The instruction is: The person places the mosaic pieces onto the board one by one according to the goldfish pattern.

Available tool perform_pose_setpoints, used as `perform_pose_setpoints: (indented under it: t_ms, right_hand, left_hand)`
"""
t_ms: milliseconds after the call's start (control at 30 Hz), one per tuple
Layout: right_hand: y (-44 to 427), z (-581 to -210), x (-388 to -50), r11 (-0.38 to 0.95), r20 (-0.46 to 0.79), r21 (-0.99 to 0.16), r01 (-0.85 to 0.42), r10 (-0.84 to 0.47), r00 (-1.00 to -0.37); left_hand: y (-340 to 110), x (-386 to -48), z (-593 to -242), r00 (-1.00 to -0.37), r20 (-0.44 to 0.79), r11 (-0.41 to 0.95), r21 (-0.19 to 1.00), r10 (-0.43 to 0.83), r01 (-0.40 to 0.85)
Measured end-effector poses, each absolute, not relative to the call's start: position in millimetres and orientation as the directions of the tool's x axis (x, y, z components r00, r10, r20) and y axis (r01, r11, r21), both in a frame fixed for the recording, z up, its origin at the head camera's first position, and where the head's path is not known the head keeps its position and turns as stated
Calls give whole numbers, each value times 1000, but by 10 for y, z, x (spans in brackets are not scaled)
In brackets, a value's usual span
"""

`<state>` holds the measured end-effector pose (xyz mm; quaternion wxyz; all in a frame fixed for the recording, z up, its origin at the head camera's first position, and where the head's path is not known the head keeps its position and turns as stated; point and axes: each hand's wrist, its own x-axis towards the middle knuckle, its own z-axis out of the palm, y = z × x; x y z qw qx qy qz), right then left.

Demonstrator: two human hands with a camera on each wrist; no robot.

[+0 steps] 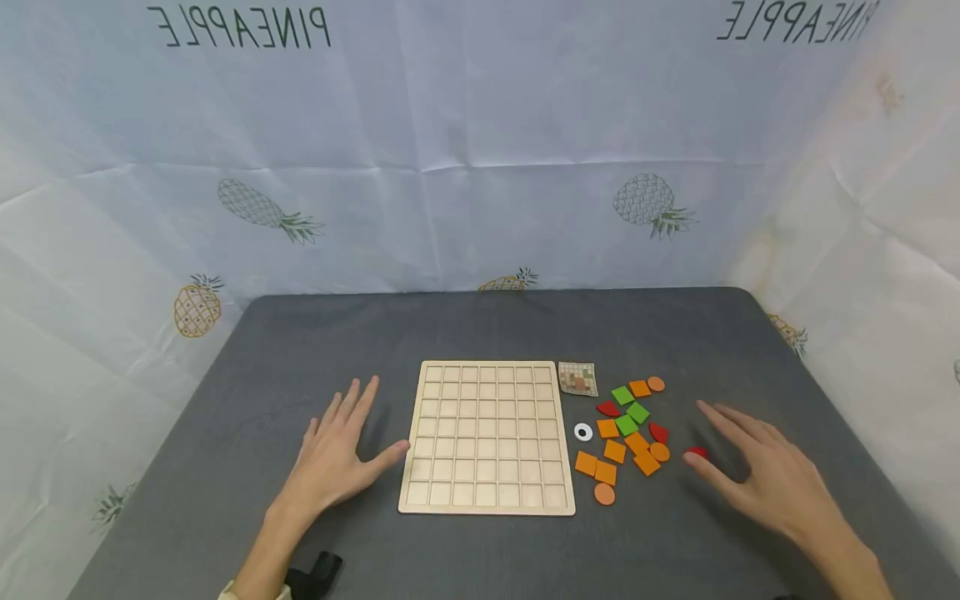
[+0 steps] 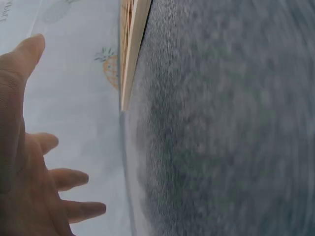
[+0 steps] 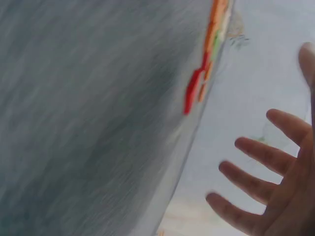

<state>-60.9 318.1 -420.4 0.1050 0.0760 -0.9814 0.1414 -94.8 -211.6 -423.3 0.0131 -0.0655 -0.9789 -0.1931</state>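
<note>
From where I stand, the left hand (image 1: pixel 330 467) is at the left, its fingers straight and spread apart, gripping nothing. Its thumb tip meets the left edge of the grid board (image 1: pixel 487 438) in the head view; contact cannot be confirmed. The board lies flat at the middle of the grey table (image 1: pixel 337 333). Status: every cell is bare and no piece is seated, so I judge the placing of pieces to be at zero, with all of it left.

Just beside the board's upper right corner lies a small printed card (image 1: pixel 577 378) (its pattern is too small to read). Next come the loose pieces: a white ring (image 1: pixel 582 432) with a dark centre, orange squares (image 1: pixel 614 452), orange discs (image 1: pixel 604 494), green pieces (image 1: pixel 622 396) and red pieces (image 1: pixel 608 408). They crowd together, which may hinder picking.

At the right, the right hand (image 1: pixel 780 483) is empty; its fingers are extended and, per the right wrist view, apart. Its thumb partly hides one outlying red piece (image 1: pixel 697 452). A pineapple-print sheet (image 1: pixel 375 225) spans the background.
</note>
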Motion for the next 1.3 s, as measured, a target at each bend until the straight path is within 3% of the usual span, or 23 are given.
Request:
perform_pose_setpoints:
  t_ms: [200, 367, 567, 700, 933, 1300]
  right_hand:
    - [3007, -4095, -616, 875, 265, -423, -236, -130, -955]
    - [2910, -4064, -677, 826, 332, -461, -323, -177, -927]
    - [2834, -4086, -738, 804, 285, -500, -323, -200, -937]
    - [2799, -4137, -737, 777, 299, -527, -345, -211, -931]
    - [2749, -4188, -734, 744, 276, -570, -349, -226, -934]
    - [2562, -4199, -787, 758, 203, -570, -316, -243, -949]
  left_hand:
    - [-2051, -932, -4283, -984, 62, 862, 476, 166, 175]
    - [-1991, -1007, -4383, -973, 34, 750, 631, 228, 198]
    - [-1957, -1195, -4495, -966, 26, 671, 714, 259, 199]
    - [-1934, -1278, -4546, -956, -5, 686, 697, 294, 207]
    - [-1857, -1304, -4570, -918, -39, 775, 551, 394, 309]
    - [-1802, -1238, -4569, -915, -122, 848, 439, 384, 297]
